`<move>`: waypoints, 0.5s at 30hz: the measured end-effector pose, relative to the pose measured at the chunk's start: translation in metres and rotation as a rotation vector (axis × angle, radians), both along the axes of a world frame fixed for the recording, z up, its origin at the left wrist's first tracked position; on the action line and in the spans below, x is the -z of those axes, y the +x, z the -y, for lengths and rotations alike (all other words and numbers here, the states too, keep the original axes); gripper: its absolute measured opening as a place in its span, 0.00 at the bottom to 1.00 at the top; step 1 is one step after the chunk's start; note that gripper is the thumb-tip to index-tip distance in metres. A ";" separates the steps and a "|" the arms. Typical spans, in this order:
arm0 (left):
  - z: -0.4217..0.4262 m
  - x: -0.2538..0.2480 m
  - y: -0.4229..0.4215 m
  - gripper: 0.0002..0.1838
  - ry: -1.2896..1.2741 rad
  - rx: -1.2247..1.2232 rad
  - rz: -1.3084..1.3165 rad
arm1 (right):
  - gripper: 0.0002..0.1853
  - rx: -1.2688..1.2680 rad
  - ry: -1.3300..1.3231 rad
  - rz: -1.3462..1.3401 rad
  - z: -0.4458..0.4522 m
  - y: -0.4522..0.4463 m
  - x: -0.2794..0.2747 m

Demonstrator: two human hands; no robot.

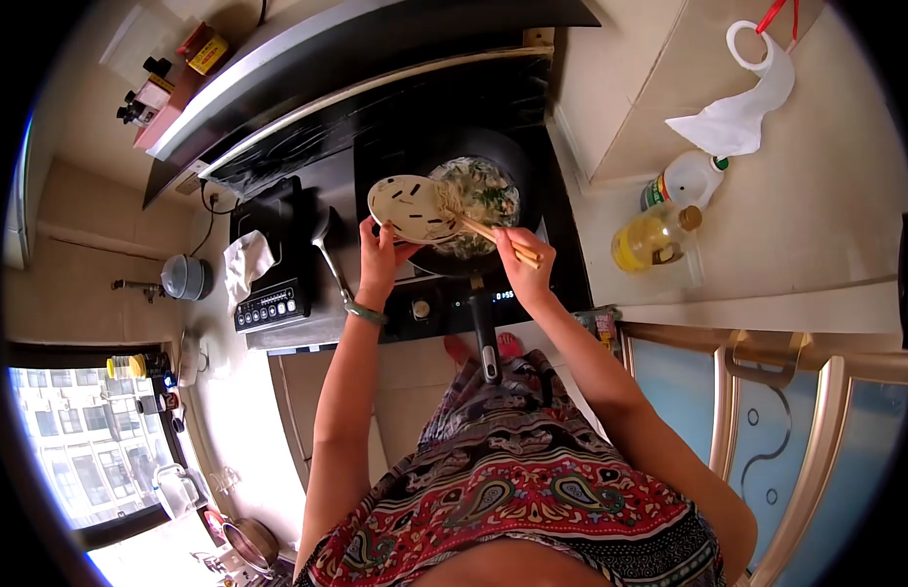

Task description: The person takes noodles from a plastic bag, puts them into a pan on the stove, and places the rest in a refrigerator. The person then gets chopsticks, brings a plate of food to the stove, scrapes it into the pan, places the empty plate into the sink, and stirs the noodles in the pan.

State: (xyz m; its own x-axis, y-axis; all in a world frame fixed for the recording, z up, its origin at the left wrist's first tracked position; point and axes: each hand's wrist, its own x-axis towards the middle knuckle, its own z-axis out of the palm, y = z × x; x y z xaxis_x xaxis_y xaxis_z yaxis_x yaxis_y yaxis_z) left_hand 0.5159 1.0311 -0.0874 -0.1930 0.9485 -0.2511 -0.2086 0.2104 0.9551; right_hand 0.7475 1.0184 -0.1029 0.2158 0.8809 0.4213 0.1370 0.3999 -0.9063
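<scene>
My left hand (378, 256) is closed on the rim of a cream bowl (403, 203) with dark dash marks, which tilts over the left side of a black frying pan (512, 157). Pale strands, apparently noodles (444, 203), lie at the bowl's right edge and over the pan. In my right hand (524, 266) is a pair of wooden chopsticks (481, 229), their tips among the strands. Greens and pale food (488, 191) fill the pan. Its black handle (484, 338) points toward my body.
Left of the pan lies a metal ladle (327, 249), beside an induction cooker (268, 305) with a white cloth (247, 262) on it. An oil bottle (649, 242) and a white jug (690, 181) stand on the right counter. A range hood (376, 44) overhangs the back.
</scene>
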 end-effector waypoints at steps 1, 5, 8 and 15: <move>0.000 0.000 -0.001 0.18 -0.010 0.015 -0.004 | 0.04 0.013 0.001 -0.019 -0.003 -0.002 -0.003; 0.000 0.005 0.004 0.20 -0.029 0.067 -0.017 | 0.05 0.016 -0.007 -0.046 -0.007 -0.021 -0.022; 0.000 0.004 0.009 0.19 -0.051 0.061 0.005 | 0.06 -0.042 0.022 -0.032 0.003 -0.031 -0.030; -0.001 0.003 -0.011 0.21 -0.009 0.067 -0.010 | 0.10 -0.125 -0.214 -0.319 0.027 0.000 -0.013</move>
